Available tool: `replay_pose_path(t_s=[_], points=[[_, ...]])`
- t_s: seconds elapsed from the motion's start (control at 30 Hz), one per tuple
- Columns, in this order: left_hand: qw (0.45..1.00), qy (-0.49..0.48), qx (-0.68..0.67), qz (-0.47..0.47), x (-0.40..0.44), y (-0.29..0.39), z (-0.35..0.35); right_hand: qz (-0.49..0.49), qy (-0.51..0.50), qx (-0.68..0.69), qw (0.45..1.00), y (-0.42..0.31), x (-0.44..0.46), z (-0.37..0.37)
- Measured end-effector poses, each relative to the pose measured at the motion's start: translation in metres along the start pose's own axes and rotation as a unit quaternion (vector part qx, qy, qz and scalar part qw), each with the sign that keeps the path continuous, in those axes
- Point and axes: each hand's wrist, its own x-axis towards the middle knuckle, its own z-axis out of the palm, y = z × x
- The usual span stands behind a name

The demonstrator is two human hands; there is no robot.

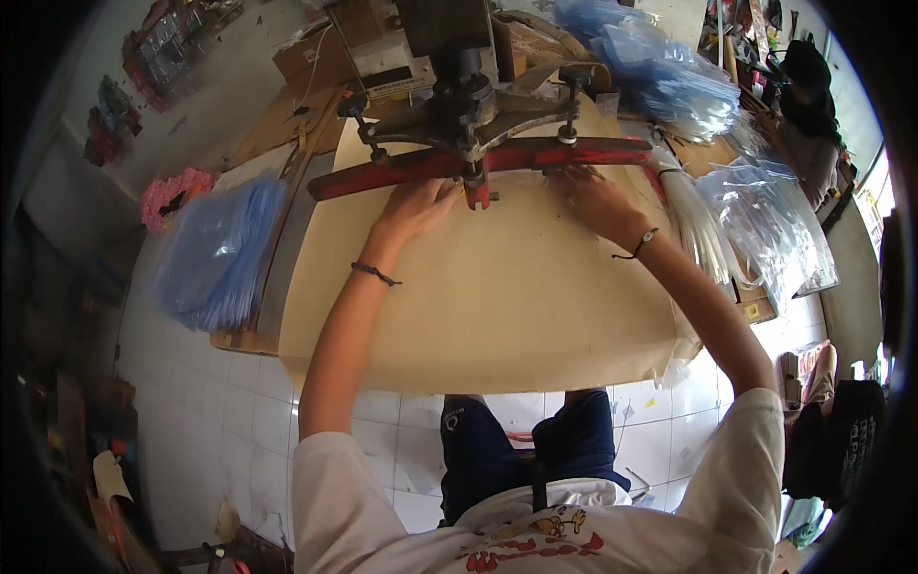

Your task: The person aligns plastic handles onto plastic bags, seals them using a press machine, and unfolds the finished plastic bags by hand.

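Observation:
My left hand [421,207] is at the near side of a red metal bar [402,172], left of its middle. Its thumb and fingers are drawn together at what looks like the edge of a thin clear plastic sheet [521,179]. My right hand [601,203] lies low on the right, its fingers stretched inward at the bar and partly in its shadow. Between the hands, the faint sheet lies on the tan paper-covered worktop [478,297]. The bar hangs from a dark press head [469,115] with two arms and adjusting screws. A small red notched bracket [477,191] projects from its middle.
Blue-tinted plastic sheets [225,251] are stacked at the left. More plastic sleeves [660,72] pile up at the back right, with clear plastic bags [765,225] and pale strips [693,225] on the right. Behind the press stands a cardboard box [311,62].

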Motion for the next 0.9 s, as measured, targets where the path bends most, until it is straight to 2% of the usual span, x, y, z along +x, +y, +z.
replay_pose_path(t_s=[0.03,0.13,0.23,0.33,0.43,0.53,0.63,0.67,0.73,0.83,0.9], points=[[1.000,-0.008,-0.011,-0.021,-0.001,0.002,-0.002,-0.007,0.015,-0.010,1.000,-0.001,0.002,0.001],[0.997,0.075,0.030,0.012,0.002,-0.011,0.009,0.029,0.022,0.029,0.999,-0.011,0.000,-0.008],[0.992,0.123,0.038,-0.002,0.009,-0.019,0.018,0.021,0.039,0.052,0.998,-0.011,0.002,-0.002],[0.987,0.162,0.014,0.000,0.017,-0.030,0.029,0.065,0.010,0.092,0.994,-0.009,0.003,-0.005],[0.976,0.213,0.036,0.010,0.020,-0.038,0.039,0.017,-0.012,0.064,0.998,0.001,0.005,0.002],[0.944,0.310,0.079,0.075,0.023,-0.029,0.037,-0.006,0.070,0.060,0.996,0.001,0.002,0.001],[0.959,0.244,0.136,0.045,0.027,-0.045,0.046,0.019,0.044,0.106,0.993,0.005,0.002,-0.003],[0.943,0.266,0.191,0.053,0.032,-0.055,0.051,0.021,0.039,0.113,0.993,0.003,0.002,-0.005],[0.957,0.205,0.203,0.039,0.027,-0.058,0.052,0.023,0.032,0.123,0.992,-0.001,0.002,-0.011],[0.969,0.169,0.178,0.029,0.030,-0.065,0.052,0.037,0.038,0.151,0.987,-0.001,0.001,-0.012],[0.977,0.150,0.153,0.016,0.032,-0.063,0.050,0.031,0.006,0.157,0.987,0.002,0.002,-0.016]])
